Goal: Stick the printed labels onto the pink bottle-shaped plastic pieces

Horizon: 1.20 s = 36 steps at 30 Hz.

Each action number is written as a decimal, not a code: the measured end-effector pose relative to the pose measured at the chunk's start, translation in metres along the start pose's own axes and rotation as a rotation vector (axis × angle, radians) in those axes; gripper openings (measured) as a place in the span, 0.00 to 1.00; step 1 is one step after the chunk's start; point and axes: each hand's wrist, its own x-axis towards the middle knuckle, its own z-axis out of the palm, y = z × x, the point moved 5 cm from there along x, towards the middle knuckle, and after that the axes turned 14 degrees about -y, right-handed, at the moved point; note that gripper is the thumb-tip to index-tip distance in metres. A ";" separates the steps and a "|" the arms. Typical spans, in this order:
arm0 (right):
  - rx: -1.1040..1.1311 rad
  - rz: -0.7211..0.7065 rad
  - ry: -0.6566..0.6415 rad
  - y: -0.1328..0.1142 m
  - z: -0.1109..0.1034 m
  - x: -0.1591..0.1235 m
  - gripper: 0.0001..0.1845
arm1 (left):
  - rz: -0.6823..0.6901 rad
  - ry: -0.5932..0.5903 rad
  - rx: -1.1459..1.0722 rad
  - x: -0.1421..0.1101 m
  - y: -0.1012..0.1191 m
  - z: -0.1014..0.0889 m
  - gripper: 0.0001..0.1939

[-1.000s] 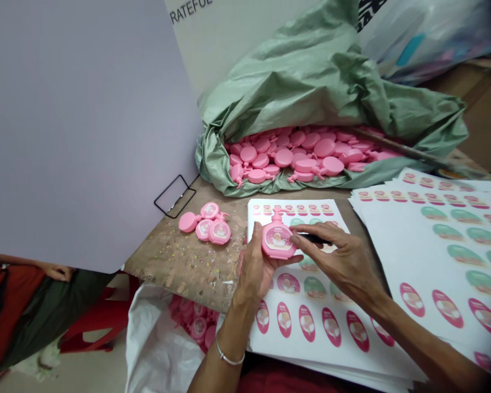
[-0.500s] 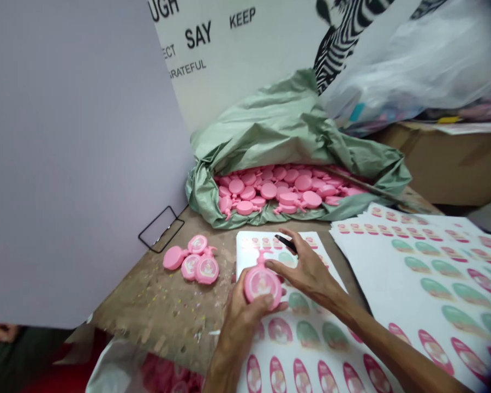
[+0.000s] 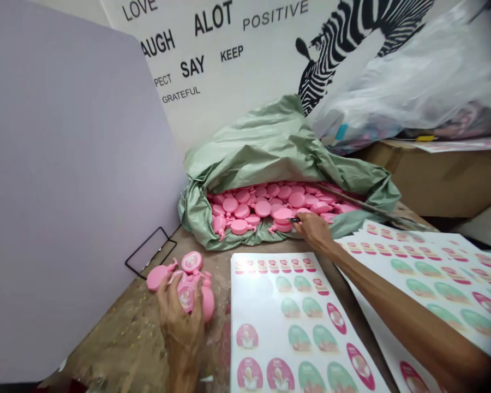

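Observation:
My left hand (image 3: 179, 322) is at the small cluster on the table, its fingers and thumb around a pink round bottle (image 3: 185, 295) with a picture sticker on its face. Other pink bottles touch it, among them a stickered one (image 3: 191, 262) and a plain-faced one (image 3: 157, 277). My right hand (image 3: 314, 231) reaches to the mouth of a green sack (image 3: 249, 147), closed on black tweezers (image 3: 294, 220). The tweezers' tip is beside plain pink bottles (image 3: 283, 215) heaped in the sack. Between my arms lies a sticker sheet (image 3: 259, 311) with several blank spots.
More sticker sheets (image 3: 387, 284) are stacked on the right, under my right forearm. A black wire frame (image 3: 150, 252) stands beside the pale panel (image 3: 73, 180) at left. Behind are a cardboard box (image 3: 445, 180) and a clear plastic bag (image 3: 417, 76). A thin stick (image 3: 364, 206) lies across the sack.
My left hand has carried the stickered bottle left from above the sticker sheet to the cluster. My right hand has moved forward to the sack with the tweezers. The view has shifted upward.

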 end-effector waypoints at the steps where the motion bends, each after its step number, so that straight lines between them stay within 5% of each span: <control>1: 0.002 -0.031 -0.003 -0.003 -0.005 -0.009 0.11 | -0.019 -0.062 -0.097 0.000 0.005 0.005 0.18; 5: 0.151 -0.414 -0.165 -0.042 -0.034 -0.069 0.13 | -0.177 -0.401 -0.398 -0.005 0.024 0.036 0.17; 7: 0.259 -0.576 -0.283 -0.067 -0.050 -0.104 0.11 | -0.065 -0.484 -0.379 -0.010 0.047 0.038 0.25; 10: 0.335 -0.603 -0.465 -0.096 -0.059 -0.140 0.07 | 0.189 -0.768 -0.341 -0.032 0.085 0.038 0.36; 13: 0.473 -0.556 -0.668 -0.112 -0.047 -0.153 0.10 | 0.229 -0.990 -0.418 -0.058 0.103 0.036 0.27; 15: 0.554 -0.493 -0.707 -0.115 -0.035 -0.154 0.12 | 0.120 -0.931 -0.455 -0.063 0.095 0.035 0.18; 19: 0.624 -0.278 -0.450 -0.109 -0.012 -0.155 0.18 | -0.292 -0.698 -0.631 -0.058 0.045 0.041 0.15; 22: 0.578 -0.236 -0.347 -0.111 0.014 -0.172 0.14 | -0.521 -0.733 -1.007 -0.056 0.023 0.060 0.19; 28: 0.278 -0.287 -0.174 -0.122 0.055 -0.198 0.08 | -0.511 -0.812 -1.258 -0.037 0.024 0.090 0.18; 36: 0.080 -0.398 -0.085 -0.127 0.062 -0.199 0.11 | -0.486 -0.774 -1.217 -0.035 0.005 0.114 0.17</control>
